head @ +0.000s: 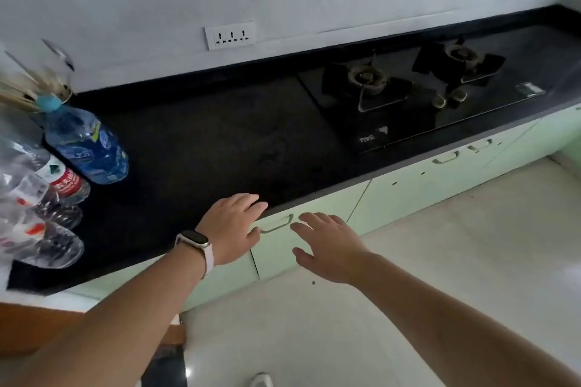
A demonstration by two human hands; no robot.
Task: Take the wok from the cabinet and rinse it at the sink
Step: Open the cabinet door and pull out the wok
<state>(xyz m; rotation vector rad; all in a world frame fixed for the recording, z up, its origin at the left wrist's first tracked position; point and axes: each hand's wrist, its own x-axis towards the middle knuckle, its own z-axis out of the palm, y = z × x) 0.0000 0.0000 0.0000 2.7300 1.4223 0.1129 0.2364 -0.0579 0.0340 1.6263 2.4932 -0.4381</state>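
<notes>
A pale green cabinet door (pixel 283 248) under the black counter is closed, with a curved handle (pixel 276 225) near its top. My left hand (pixel 232 226), a watch on its wrist, is spread flat at the counter's front edge just left of the handle. My right hand (pixel 327 245) hovers with straight fingers just right of the handle, in front of the door. Neither hand holds anything. No wok or sink is in view.
The black countertop (pixel 204 151) runs left to right, with a two-burner gas hob (pixel 418 94) at the right. Plastic bottles (pixel 85 141) and a chopstick holder (pixel 28 88) crowd the left end. More green cabinet doors (pixel 440 176) continue right. Pale floor tiles (pixel 440 261) lie below.
</notes>
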